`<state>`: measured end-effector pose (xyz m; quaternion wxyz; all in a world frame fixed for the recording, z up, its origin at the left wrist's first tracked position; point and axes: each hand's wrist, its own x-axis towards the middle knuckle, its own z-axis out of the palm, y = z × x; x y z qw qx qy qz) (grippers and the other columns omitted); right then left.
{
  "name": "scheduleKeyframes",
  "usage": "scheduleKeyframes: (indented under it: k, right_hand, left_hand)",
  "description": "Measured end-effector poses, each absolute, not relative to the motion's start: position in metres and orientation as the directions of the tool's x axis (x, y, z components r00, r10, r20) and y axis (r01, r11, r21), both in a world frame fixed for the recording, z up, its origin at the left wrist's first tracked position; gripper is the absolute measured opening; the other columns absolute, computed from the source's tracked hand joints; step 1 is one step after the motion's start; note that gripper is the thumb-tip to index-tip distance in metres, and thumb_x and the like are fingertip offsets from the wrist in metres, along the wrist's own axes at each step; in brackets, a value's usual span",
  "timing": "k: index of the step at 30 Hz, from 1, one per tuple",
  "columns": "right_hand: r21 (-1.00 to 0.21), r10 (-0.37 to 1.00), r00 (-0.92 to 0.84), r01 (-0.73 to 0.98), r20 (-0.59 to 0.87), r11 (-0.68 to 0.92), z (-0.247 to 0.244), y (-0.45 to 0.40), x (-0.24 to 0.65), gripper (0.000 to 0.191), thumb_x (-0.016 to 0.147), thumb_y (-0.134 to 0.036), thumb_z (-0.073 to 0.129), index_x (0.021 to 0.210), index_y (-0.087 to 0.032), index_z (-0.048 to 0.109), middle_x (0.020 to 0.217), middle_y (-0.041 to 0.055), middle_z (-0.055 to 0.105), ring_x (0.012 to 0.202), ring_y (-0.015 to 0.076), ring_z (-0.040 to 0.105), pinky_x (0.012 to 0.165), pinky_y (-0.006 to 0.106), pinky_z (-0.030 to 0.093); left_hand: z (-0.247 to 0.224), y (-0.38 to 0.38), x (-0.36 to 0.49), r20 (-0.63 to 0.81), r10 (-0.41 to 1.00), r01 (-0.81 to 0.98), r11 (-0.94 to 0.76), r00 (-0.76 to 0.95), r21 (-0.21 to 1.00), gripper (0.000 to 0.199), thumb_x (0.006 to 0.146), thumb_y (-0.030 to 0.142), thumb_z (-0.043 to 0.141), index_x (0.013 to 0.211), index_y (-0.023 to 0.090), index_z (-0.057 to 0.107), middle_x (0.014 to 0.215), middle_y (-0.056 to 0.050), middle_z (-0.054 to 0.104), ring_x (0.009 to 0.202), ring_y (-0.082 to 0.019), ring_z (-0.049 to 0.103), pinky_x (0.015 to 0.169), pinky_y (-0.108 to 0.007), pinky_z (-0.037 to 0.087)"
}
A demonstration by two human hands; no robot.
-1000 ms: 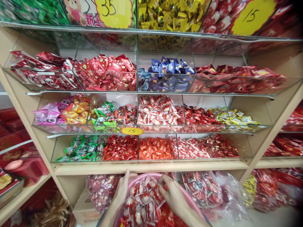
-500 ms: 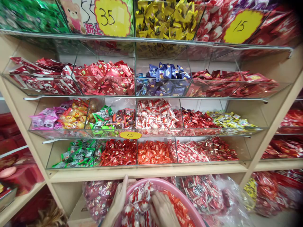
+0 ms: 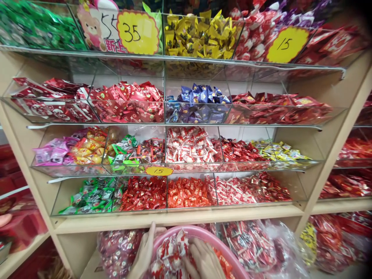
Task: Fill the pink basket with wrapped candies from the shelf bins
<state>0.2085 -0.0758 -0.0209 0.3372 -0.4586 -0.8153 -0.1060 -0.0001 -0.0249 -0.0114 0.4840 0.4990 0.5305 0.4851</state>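
A pink plastic basket (image 3: 232,254) stands at the bottom centre, cut off by the lower edge of the view. Red-and-white wrapped candies (image 3: 171,252) fill its left part, and orange-red wrapped candies (image 3: 225,263) lie to the right. My left hand (image 3: 144,252) grips the basket's left side, thumb pointing up and fingers along the rim. Inside the basket, my right hand (image 3: 205,257) is bent with its fingers down against the red-and-white candies. Its fingertips are hidden among the wrappers.
Above the basket rises a wooden rack with clear candy bins (image 3: 188,193) and yellow price signs (image 3: 138,33). Its shelf edge (image 3: 180,219) runs just behind the basket. Plastic bags of candy (image 3: 119,252) stand to the left, with more bags (image 3: 252,244) at right.
The view has tilted slightly, so the shelves and basket sit lower in it. Both hands keep about the same place at the basket, with the right hand still among the candies.
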Motion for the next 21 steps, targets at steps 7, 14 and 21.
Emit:
scheduleKeyframes:
  k: [7, 14, 21]
  right_hand:
    - [-0.048, 0.512, -0.316, 0.814, 0.798, 0.578, 0.114, -0.041, 0.222, 0.016, 0.088, -0.024, 0.043, 0.077, -0.018, 0.052, 0.089, 0.0058, 0.057, 0.076, 0.0166, 0.051, 0.066, 0.029, 0.036]
    - [0.033, 0.478, -0.246, 0.911, 0.843, 0.411, 0.232, 0.015, 0.214, 0.012, 0.084, -0.024, 0.050, 0.078, -0.018, 0.057, 0.092, 0.0060, 0.054, 0.083, 0.0188, 0.046, 0.069, 0.030, 0.033]
    - [0.081, 0.632, -0.230, 0.963, 0.740, 0.255, 0.245, 0.036, 0.199, 0.019, 0.081, -0.035, 0.055, 0.077, -0.018, 0.061, 0.091, 0.0078, 0.054, 0.086, 0.0226, 0.046, 0.071, 0.033, 0.033]
  left_hand:
    - [-0.020, -0.020, -0.004, -0.034, 0.998, 0.004, 0.034, 0.051, 0.999, 0.079, 0.069, 0.076, 0.036, 0.089, 0.008, 0.070, 0.099, -0.014, 0.068, 0.101, -0.028, 0.059, 0.097, -0.035, 0.039]
    - [-0.021, -0.020, -0.003, -0.033, 0.998, -0.016, 0.033, 0.050, 0.999, 0.076, 0.071, 0.074, 0.035, 0.089, 0.009, 0.070, 0.099, -0.013, 0.068, 0.102, -0.027, 0.059, 0.097, -0.036, 0.039]
    - [-0.021, -0.019, -0.006, -0.030, 0.997, 0.013, 0.029, 0.066, 0.999, 0.078, 0.072, 0.074, 0.032, 0.092, 0.008, 0.069, 0.102, -0.015, 0.067, 0.103, -0.027, 0.058, 0.097, -0.035, 0.038]
